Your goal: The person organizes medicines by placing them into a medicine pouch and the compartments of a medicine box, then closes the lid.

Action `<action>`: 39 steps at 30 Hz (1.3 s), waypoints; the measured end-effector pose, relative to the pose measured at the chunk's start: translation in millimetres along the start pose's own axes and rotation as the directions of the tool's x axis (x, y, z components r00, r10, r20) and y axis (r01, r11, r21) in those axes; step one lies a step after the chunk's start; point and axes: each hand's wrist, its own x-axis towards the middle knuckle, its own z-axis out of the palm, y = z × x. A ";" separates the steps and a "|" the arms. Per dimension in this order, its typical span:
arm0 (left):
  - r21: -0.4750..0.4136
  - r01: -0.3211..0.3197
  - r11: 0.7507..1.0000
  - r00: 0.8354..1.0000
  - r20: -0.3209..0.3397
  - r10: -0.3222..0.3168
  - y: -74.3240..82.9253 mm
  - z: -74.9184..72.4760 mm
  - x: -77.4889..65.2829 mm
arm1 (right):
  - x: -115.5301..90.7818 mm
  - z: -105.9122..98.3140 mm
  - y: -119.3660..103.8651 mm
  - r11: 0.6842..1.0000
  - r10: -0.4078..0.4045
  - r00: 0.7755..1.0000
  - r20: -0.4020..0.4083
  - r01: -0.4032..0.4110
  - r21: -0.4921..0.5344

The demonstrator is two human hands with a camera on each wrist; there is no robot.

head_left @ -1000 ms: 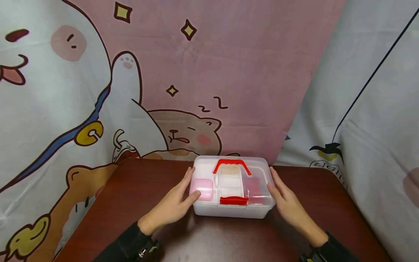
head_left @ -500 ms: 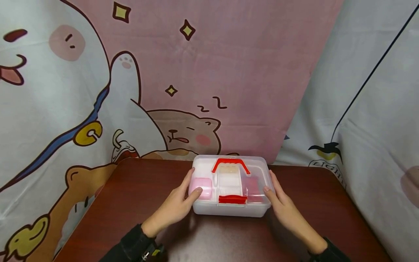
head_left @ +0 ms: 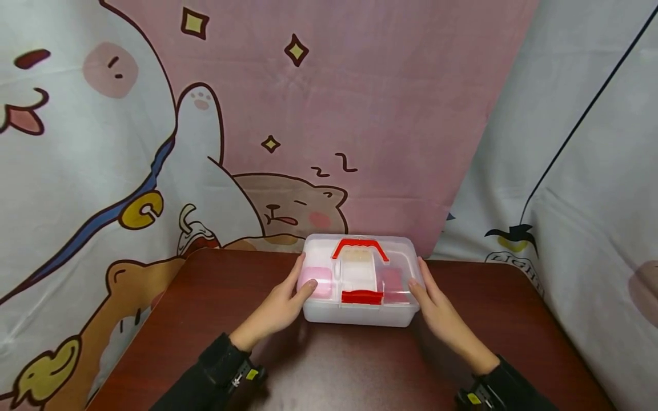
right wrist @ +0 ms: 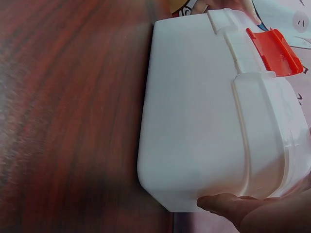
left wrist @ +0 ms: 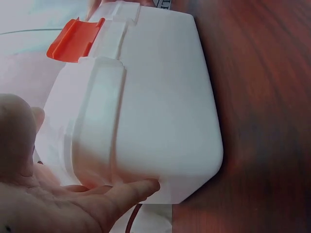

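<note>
A white plastic storage box with a clear lid stands on the table between my two hands. My left hand grips its left end, thumb on the lid's edge and fingers along the side. My right hand grips the right end in the same way. On the lid lies a red carry handle. At the front, a red latch sticks outward, as the left wrist view shows on the latch. Pink shapes show through the lid.
The dark brown wooden table runs under the box. Its back edge lies just behind the box, close to a pink cloth backdrop with cartoon animals. A pale cloth hangs at the right.
The box has moved away from me toward the table's back edge and slightly left. Both hands have travelled with it, keeping their hold on its ends.
</note>
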 end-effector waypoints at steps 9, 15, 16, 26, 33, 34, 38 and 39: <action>-0.022 -0.003 1.000 1.000 -0.008 0.003 -3.6 -1.4 13.5 | 13.6 -0.4 0.6 0.999 0.032 0.999 0.019 -0.032 0.030; 0.048 0.001 0.999 1.000 -0.030 0.000 1.9 -2.9 12.9 | 14.7 -8.4 -3.1 0.998 0.061 0.997 0.044 -0.061 -0.003; 0.077 -0.008 0.997 0.999 -0.042 0.012 3.6 -3.9 13.1 | 14.6 -10.6 -4.9 0.998 0.062 0.997 0.043 -0.062 -0.014; 0.320 -0.271 0.908 0.943 -0.104 0.318 43.7 -11.6 14.9 | 18.7 -12.9 -44.8 0.897 -0.323 0.911 -0.254 0.210 -0.388; 0.456 -0.338 0.823 0.939 0.108 0.326 67.9 -1.5 29.4 | 36.2 3.8 -73.3 0.786 -0.350 0.935 0.050 0.323 -0.527; 0.469 -0.338 0.816 0.940 0.132 0.314 68.8 0.1 31.1 | 37.6 6.4 -74.5 0.777 -0.325 0.941 0.094 0.323 -0.540; 0.507 -0.343 0.791 0.939 0.170 0.298 69.6 4.4 35.0 | 38.1 12.6 -76.4 0.759 -0.249 0.948 0.198 0.318 -0.568; 0.516 -0.343 0.785 0.939 0.172 0.297 69.8 4.7 35.3 | 37.6 13.0 -76.2 0.759 -0.244 0.948 0.205 0.318 -0.569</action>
